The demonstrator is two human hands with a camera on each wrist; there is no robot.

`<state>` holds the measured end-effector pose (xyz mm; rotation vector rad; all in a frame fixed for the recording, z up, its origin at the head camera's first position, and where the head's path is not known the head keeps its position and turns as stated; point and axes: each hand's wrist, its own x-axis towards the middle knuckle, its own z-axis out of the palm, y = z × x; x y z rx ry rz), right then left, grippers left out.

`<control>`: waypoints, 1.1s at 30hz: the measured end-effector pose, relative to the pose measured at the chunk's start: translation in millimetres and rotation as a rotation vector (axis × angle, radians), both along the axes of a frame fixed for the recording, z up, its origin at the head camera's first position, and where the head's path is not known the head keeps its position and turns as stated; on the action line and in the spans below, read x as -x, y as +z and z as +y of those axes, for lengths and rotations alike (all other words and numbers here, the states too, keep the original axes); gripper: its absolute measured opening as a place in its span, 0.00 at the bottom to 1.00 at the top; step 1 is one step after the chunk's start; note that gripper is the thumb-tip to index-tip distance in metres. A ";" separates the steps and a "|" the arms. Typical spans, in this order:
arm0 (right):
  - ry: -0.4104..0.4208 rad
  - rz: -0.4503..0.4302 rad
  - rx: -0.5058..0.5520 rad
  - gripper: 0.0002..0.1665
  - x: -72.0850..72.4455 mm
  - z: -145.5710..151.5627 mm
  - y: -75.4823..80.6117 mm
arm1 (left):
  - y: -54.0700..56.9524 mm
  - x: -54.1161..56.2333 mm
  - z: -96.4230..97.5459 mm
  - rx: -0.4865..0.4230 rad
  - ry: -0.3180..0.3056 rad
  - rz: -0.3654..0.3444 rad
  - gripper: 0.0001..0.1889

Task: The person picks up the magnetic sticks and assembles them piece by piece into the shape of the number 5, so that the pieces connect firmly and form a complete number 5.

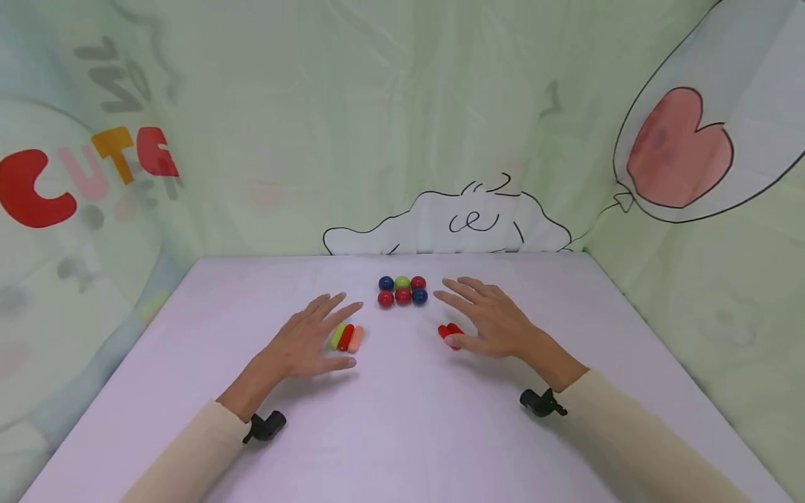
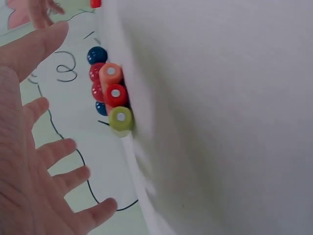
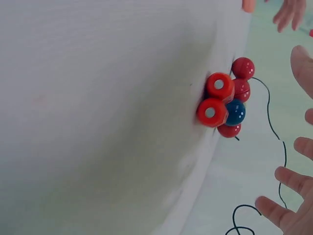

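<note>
My left hand (image 1: 305,341) hovers with spread fingers above the table, beside three short rods: yellow-green (image 1: 336,337), red (image 1: 346,338) and peach (image 1: 356,339). In the left wrist view, pale grey discs mark the ends of the rods, and the hand is apart from them. My right hand (image 1: 497,321) is also spread, over two red rods (image 1: 444,331) that its thumb partly covers in the head view. The right wrist view shows these red rods (image 3: 210,112) clear of the fingers. Glossy balls (image 1: 403,296) in red, blue and green stand in two rows between and beyond the hands.
A pale lilac-white table (image 1: 402,433) spreads beneath everything. Behind it hangs a light green printed curtain (image 1: 377,126), with a balloon drawing at the right and coloured letters at the left. Each wrist wears a small black camera (image 1: 268,425).
</note>
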<state>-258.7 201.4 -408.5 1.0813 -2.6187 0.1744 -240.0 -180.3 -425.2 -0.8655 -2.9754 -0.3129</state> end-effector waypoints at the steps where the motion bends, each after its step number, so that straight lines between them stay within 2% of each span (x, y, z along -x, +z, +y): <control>1: -0.003 -0.011 0.018 0.46 1.5 -3.8 0.8 | 0.5 0.5 0.7 -0.025 0.011 -0.024 0.50; 5: -0.045 -0.091 0.113 0.41 7.9 -17.9 1.1 | 1.7 4.3 3.3 -0.126 0.041 -0.117 0.49; 9: -0.090 -0.143 0.173 0.39 13.0 -28.5 0.4 | 0.4 9.1 5.6 -0.187 0.048 -0.164 0.49; 14: -0.160 -0.177 0.195 0.37 19.8 -38.0 2.6 | -0.1 14.1 9.7 -0.258 0.056 -0.217 0.48; 21: -0.232 -0.307 0.188 0.35 34.4 -49.9 1.3 | -2.7 20.3 13.4 -0.392 0.052 -0.320 0.44; 27: -0.251 -0.405 0.236 0.33 50.4 -56.5 -3.7 | -7.1 25.9 18.7 -0.424 0.055 -0.317 0.42; 33: -0.267 -0.479 0.277 0.31 63.1 -59.7 -10.8 | -12.3 27.6 23.1 -0.427 0.093 -0.364 0.38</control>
